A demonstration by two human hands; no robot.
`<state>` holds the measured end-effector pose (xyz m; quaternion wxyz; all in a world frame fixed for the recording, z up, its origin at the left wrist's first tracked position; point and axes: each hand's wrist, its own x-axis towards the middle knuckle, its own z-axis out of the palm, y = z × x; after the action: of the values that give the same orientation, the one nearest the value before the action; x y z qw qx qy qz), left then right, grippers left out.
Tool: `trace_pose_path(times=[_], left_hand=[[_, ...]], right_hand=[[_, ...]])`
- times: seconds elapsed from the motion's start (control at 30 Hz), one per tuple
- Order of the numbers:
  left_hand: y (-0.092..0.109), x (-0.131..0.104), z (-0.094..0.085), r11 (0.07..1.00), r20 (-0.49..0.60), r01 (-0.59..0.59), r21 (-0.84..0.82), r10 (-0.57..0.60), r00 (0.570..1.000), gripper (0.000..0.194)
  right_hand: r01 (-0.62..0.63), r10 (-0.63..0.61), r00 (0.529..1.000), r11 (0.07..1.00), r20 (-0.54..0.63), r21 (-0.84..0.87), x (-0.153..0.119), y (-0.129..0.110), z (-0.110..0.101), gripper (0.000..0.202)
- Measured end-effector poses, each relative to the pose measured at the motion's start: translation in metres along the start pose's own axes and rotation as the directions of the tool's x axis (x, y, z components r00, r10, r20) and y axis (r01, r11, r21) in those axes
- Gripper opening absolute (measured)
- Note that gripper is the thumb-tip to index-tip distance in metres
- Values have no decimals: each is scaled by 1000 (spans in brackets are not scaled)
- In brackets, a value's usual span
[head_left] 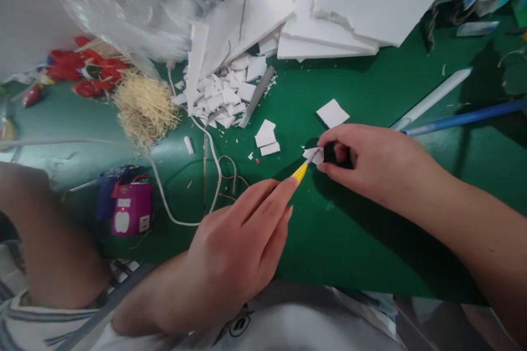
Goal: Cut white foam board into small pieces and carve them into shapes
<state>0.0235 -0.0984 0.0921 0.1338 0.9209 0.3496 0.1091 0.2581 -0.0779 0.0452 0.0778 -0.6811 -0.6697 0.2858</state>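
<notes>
My left hand (247, 236) is closed around a craft knife with a yellow tip section (301, 173); most of its handle is hidden in the fingers. The thin blade points up and right, touching a small white foam piece (318, 158). That piece is pinched between the thumb and fingertips of my right hand (370, 156), down at the green tabletop. Just above my right fingertips lies a square white foam piece (332, 113). Two cut foam pieces (265, 134) rest to the left of the blade, with tiny crumbs beside them.
White foam sheets (346, 5) are stacked at the back, beside a heap of foam scraps (224, 93). Shredded straw (144, 107), a white cable (164, 205) and a purple box (132, 209) lie left. Blue (465, 116) and white (432, 97) rods lie right. Another person's limb (49, 230) is at left.
</notes>
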Motion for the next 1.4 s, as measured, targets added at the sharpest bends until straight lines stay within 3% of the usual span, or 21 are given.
trace_pose_path(times=[0.47,1.07,1.27,1.4], left_hand=[[8,9,-9,996,39,-19,86,16,999,32],[24,33,-31,975,254,-21,222,-37,967,36],[25,39,-33,974,244,-38,225,-18,970,34],[26,41,-34,968,293,-50,244,-24,956,33]], right_hand=[[-15,15,1000,1000,-19,4,-1,0,0,19],[-28,28,1000,1000,1,-6,-1,-3,-4,20],[-25,25,1000,1000,4,-2,-2,0,-2,20],[-21,21,1000,1000,4,14,-1,1,-2,19]])
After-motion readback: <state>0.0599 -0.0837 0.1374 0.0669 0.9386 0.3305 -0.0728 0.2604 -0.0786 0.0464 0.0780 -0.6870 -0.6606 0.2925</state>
